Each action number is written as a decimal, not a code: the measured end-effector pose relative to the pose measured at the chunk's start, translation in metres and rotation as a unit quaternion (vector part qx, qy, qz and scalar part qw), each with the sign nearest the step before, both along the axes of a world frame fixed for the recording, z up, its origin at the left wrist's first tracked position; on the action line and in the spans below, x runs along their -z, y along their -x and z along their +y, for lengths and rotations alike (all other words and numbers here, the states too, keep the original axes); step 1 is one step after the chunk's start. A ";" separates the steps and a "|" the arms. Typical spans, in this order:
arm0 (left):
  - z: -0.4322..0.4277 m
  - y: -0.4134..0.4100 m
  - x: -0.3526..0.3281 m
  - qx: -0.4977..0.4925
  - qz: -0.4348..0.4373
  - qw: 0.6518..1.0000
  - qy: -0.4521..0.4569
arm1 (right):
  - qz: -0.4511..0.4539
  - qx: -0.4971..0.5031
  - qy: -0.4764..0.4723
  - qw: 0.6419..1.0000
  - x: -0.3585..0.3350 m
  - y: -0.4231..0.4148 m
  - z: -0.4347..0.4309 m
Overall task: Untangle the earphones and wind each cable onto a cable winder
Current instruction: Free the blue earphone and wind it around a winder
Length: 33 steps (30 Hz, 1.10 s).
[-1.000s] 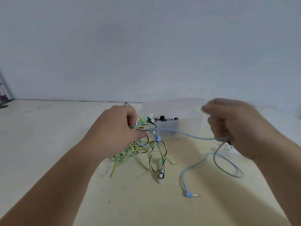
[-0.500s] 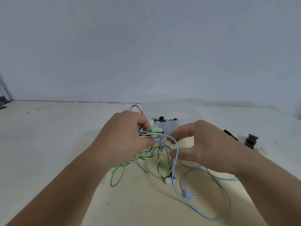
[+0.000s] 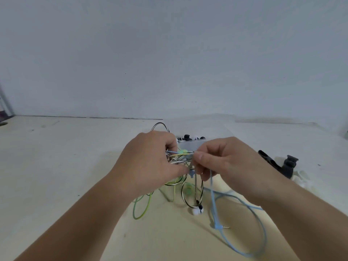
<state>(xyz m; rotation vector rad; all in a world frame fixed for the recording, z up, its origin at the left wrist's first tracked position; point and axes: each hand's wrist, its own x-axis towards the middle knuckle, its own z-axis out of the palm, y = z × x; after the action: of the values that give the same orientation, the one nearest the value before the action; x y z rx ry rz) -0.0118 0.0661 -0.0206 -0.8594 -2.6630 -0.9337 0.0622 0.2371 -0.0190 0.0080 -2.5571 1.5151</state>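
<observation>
Blue cable (image 3: 213,194) hangs below the tangle (image 3: 181,157); my left hand (image 3: 148,162) clamps the tangle steady so my right hand (image 3: 226,162), pinching a strand beside it, can work it loose.

Matt desk (image 3: 56,166), smooth plastic.
Below the hands (image 3: 150,162) the blue cable (image 3: 213,202) looks rubbery, its plug tip (image 3: 226,227) shiny metal; behind them, a frosted plastic box (image 3: 190,145).

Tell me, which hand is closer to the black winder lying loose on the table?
Right. The black winder lies just right of the right hand; the left hand is beyond that, across the tangle.
</observation>
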 end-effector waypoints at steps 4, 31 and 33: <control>-0.006 0.004 -0.007 0.012 -0.059 0.996 -0.071 | 0.022 0.079 0.118 0.990 -0.005 0.001 0.005; -0.006 0.001 -0.010 0.157 -0.139 0.970 -0.123 | 0.116 -0.027 0.544 0.831 -0.032 0.000 0.035; -0.004 0.003 0.002 0.168 -0.136 0.976 -0.029 | 0.121 -0.042 0.561 0.818 -0.034 -0.001 0.035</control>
<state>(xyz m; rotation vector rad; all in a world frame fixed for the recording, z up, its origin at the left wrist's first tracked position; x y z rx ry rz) -0.0152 0.0621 -0.0225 -1.2801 -2.7440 -1.2843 0.0636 0.2725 0.0148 0.1481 -1.1629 2.5804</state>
